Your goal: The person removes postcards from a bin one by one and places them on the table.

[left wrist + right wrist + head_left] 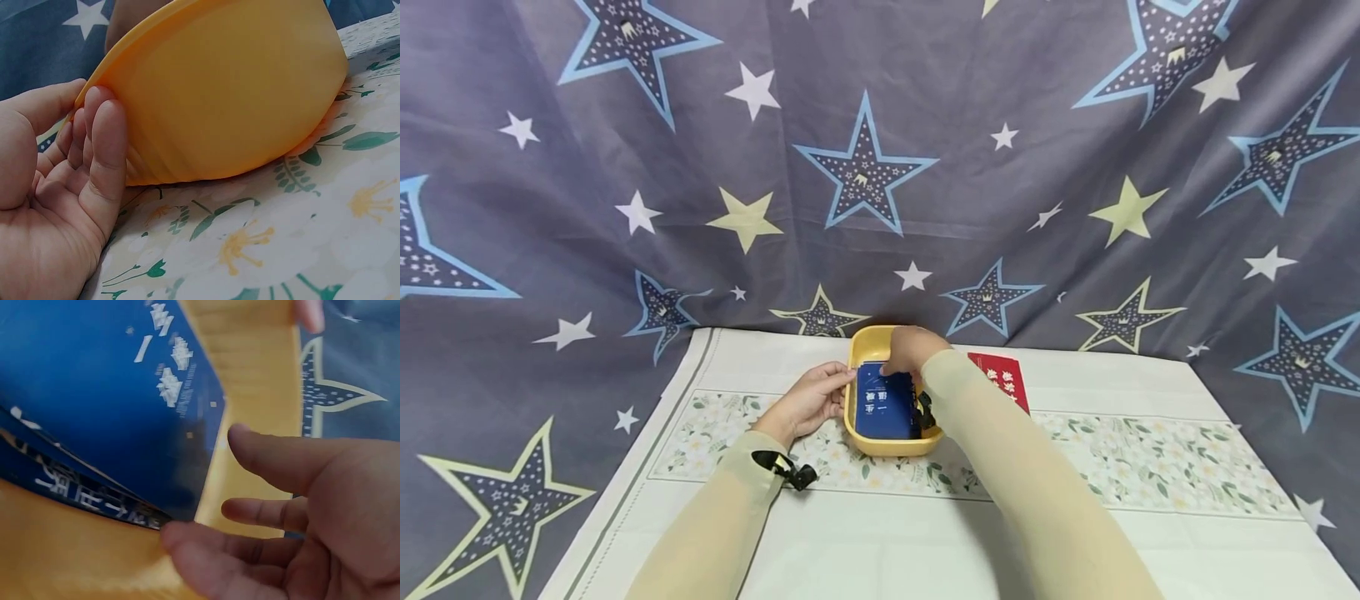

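Left hand pinches rim of yellow basket at basket's nine o'clock. Right hand inside at one o'clock, thumb and fingers apart, fingertip at corner of blue booklets lying in basket. Red booklet at three o'clock.

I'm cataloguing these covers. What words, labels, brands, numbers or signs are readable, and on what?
"越": seemingly, on the red cover; the rest is too small.
"一", "生": likely, on the top blue cover; other characters are too blurred.
"世": possibly, on the lower blue cover; the rest is blurred.
No brand or number is legible.
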Demonstrator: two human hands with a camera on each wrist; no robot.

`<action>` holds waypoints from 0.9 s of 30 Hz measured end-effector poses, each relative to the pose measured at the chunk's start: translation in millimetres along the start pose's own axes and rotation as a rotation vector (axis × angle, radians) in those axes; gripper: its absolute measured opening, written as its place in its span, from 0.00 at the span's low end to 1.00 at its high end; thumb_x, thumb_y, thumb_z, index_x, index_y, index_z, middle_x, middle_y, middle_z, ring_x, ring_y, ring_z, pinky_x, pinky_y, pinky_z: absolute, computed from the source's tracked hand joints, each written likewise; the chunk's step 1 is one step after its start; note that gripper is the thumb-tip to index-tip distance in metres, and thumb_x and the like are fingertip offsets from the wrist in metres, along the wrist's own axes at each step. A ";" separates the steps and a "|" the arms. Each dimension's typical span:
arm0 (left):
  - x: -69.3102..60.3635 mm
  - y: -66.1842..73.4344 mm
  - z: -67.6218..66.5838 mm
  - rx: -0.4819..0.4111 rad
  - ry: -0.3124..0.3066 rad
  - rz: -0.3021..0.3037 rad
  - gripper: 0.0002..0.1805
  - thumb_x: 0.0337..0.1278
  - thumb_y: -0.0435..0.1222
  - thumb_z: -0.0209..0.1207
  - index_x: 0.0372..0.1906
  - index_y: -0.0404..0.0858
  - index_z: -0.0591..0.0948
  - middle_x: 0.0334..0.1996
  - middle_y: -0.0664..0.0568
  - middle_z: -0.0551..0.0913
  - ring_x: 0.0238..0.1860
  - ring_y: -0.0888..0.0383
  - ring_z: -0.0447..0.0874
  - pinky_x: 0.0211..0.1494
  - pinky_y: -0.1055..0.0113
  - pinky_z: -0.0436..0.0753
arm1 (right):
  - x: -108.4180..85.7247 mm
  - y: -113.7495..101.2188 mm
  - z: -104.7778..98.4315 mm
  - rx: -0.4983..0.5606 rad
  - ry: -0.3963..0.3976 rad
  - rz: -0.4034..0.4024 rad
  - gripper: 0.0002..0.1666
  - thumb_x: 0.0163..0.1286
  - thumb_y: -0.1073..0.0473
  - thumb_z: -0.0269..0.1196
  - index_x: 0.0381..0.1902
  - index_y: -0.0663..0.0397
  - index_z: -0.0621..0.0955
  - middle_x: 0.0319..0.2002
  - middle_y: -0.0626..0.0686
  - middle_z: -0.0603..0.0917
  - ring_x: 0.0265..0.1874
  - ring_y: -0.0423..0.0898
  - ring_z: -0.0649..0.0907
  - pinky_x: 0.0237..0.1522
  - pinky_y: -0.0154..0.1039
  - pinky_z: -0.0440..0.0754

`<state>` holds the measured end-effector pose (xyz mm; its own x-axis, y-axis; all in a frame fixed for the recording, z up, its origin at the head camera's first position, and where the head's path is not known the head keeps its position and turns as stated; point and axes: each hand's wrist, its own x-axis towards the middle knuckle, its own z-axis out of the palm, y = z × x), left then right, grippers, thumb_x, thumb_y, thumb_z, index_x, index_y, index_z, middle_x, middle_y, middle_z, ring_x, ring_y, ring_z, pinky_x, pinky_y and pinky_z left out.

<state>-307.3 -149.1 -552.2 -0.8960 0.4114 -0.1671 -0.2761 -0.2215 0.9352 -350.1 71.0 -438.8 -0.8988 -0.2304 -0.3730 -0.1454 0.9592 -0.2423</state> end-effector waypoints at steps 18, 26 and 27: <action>-1.8 1.0 -1.2 -0.006 0.001 -0.002 0.06 0.92 0.37 0.57 0.49 0.39 0.79 0.30 0.53 0.90 0.24 0.63 0.86 0.29 0.70 0.91 | 5.0 0.9 6.8 0.012 0.010 0.010 0.21 0.69 0.50 0.84 0.38 0.58 0.86 0.26 0.56 0.93 0.13 0.45 0.85 0.18 0.36 0.84; -0.4 -0.1 -0.8 -0.006 0.002 -0.005 0.07 0.91 0.37 0.57 0.52 0.36 0.78 0.28 0.54 0.88 0.24 0.63 0.85 0.28 0.69 0.90 | -5.2 14.9 -14.0 0.227 0.082 -0.045 0.24 0.73 0.57 0.81 0.59 0.65 0.87 0.41 0.58 0.91 0.28 0.49 0.90 0.36 0.39 0.94; -0.1 -0.2 -0.6 -0.006 0.002 -0.005 0.08 0.91 0.37 0.57 0.52 0.35 0.77 0.28 0.54 0.88 0.24 0.63 0.85 0.28 0.69 0.90 | -7.8 17.8 -16.1 0.266 0.089 -0.054 0.27 0.74 0.58 0.80 0.64 0.65 0.86 0.46 0.59 0.91 0.32 0.50 0.92 0.40 0.41 0.96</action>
<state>-307.4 -149.6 -552.5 -0.8951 0.4112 -0.1726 -0.2831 -0.2250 0.9323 -352.4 92.4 -425.8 -0.9273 -0.2530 -0.2758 -0.0906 0.8666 -0.4906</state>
